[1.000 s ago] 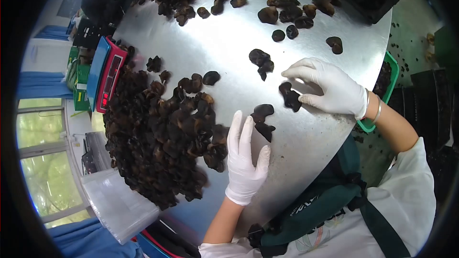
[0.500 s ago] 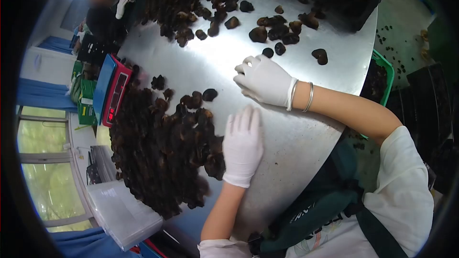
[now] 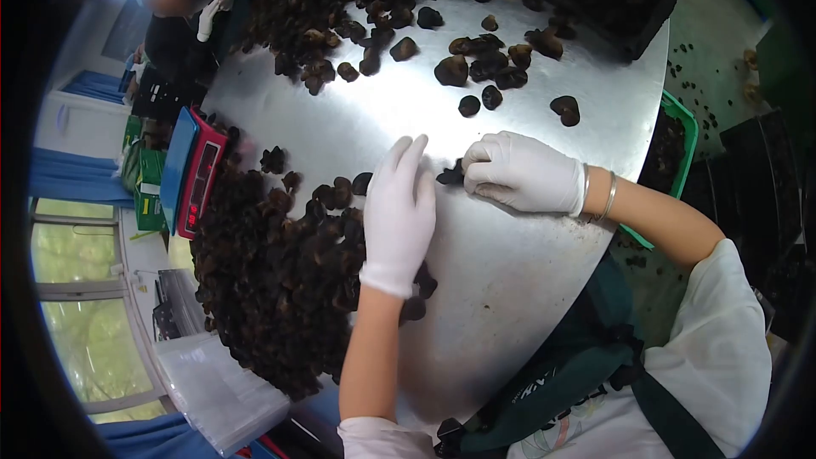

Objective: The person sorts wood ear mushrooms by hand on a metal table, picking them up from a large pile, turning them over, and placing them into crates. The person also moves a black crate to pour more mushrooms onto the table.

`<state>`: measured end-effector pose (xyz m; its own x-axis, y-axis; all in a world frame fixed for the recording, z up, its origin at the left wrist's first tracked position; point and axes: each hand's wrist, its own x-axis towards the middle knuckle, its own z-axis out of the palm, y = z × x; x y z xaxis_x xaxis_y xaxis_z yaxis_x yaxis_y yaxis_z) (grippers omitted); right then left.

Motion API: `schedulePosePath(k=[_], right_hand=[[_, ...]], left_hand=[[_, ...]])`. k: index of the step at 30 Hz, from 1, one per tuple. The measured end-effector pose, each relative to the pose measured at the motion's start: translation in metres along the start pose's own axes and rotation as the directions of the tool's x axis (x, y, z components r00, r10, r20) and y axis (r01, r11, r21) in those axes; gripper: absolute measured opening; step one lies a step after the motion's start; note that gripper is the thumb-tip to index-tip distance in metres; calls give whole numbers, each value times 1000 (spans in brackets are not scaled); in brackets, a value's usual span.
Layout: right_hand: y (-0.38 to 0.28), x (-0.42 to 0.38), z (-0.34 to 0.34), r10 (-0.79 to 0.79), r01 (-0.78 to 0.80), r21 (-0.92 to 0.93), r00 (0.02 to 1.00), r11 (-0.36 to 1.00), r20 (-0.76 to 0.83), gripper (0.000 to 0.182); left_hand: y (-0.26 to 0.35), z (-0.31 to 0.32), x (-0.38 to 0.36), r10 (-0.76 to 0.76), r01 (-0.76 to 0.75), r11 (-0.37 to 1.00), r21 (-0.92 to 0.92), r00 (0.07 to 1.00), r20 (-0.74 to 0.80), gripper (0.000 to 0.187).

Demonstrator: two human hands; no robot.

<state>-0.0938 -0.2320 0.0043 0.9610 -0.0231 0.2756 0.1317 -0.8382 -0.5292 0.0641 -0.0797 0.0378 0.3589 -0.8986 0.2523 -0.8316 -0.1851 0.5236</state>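
My left hand [image 3: 398, 221], in a white glove, is stretched out over the right edge of a pile of dark wood ear mushrooms [image 3: 272, 289], fingers extended and holding nothing visible. My right hand [image 3: 525, 174], also gloved in white, has its fingers curled down at the bare metal tabletop [image 3: 501, 280]. A small dark wood ear mushroom [image 3: 450, 173] pokes out at its fingertips. Beyond the hands, several loose wood ear mushrooms [image 3: 489, 64] lie scattered on the metal.
A red scale with a blue top [image 3: 200, 174] stands left of the pile. Clear plastic bags [image 3: 221, 391] lie at the lower left. A green crate [image 3: 682, 136] sits below the table's right edge. Another person [image 3: 174, 25] in a blue cap works at the far left.
My left hand has moved up and left, over the pile's edge. My right hand has shifted right and down, and its fingers have curled in at a dark mushroom.
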Motion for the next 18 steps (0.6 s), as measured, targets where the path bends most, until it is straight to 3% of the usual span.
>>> schedulePosePath(k=[1, 4, 6, 8, 10, 12, 13, 15, 17, 18], right_hand=[[2, -2, -7, -40, 40, -11, 999, 999, -22, 15], [2, -11, -62, 180, -176, -38, 964, 984, 193, 19], [21, -9, -98, 317, -356, 80, 898, 931, 306, 25], [51, -5, -103, 375, -448, 334, 889, 829, 262, 22], [73, -1, -95, 422, -389, 419, 906, 820, 16, 17], [86, 1, -77, 299, -300, 24, 934, 954, -194, 14], [90, 0, -71, 206, -261, -184, 940, 948, -274, 16], [90, 1, -69, 276, -304, -201, 949, 931, -154, 19], [92, 0, -68, 307, -325, -237, 945, 916, -108, 23], [90, -2, -69, 371, -388, -107, 916, 915, -151, 23]], left_hand=[[-5, 5, 10, 20, -18, 999, -36, 999, 40, 41], [-15, 13, 26, 31, -15, 995, -98, 986, 166, 42], [-7, 9, 28, -31, 52, 996, -72, 963, 269, 40], [-6, 11, 27, -23, 37, 998, -52, 967, 252, 38], [-7, 14, 30, -28, 46, 997, -68, 969, 246, 37], [-11, 16, 32, -56, 86, 990, -112, 966, 252, 37], [-12, 17, 35, -87, 120, 983, -137, 971, 222, 37], [-12, 24, 48, -151, 182, 965, -186, 974, 168, 38], [-15, 43, 71, -64, 65, 980, -190, 998, 10, 37], [-18, 52, 83, -19, 5, 982, -189, 997, -70, 37]])
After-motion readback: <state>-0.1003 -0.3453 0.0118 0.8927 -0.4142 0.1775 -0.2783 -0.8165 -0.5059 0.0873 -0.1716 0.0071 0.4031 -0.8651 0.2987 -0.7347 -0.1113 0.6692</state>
